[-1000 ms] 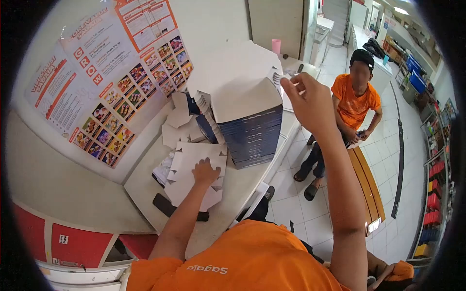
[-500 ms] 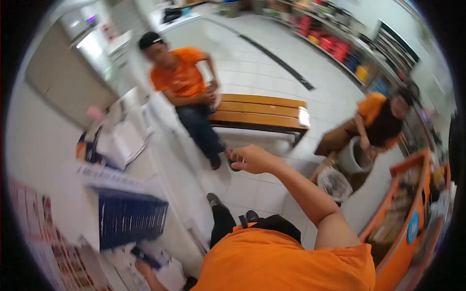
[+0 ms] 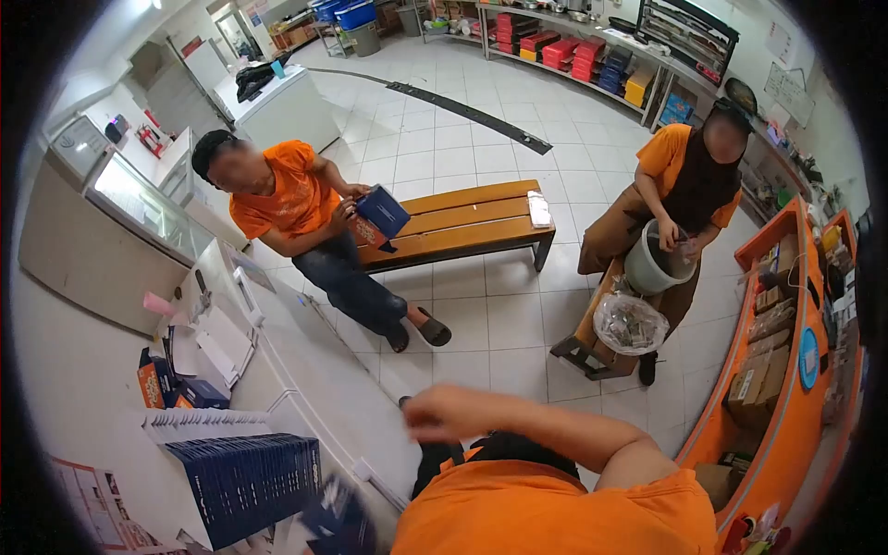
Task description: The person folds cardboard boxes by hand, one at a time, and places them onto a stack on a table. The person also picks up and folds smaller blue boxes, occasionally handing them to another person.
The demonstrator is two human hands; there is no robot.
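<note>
My right hand (image 3: 444, 413) hangs blurred in front of my orange shirt (image 3: 555, 509), above the white counter's edge (image 3: 314, 370); its fingers are too smeared to read and nothing shows in it. Left of it stands a stack of dark blue flat boxes (image 3: 245, 483) under white sheets. A blurred dark blue piece (image 3: 338, 523) shows at the bottom edge beside the stack. My left hand is out of sight.
A person on a wooden bench (image 3: 462, 222) holds a blue box (image 3: 384, 211). Another person sits at the right over a grey bucket (image 3: 652, 268), with a clear bag (image 3: 629, 324) below. An orange counter (image 3: 786, 370) runs along the right. Shelves line the far wall.
The view has swung from the wall poster and counter out to the room. My right hand dropped from the top of the white sheets to chest height. My left hand left the view.
</note>
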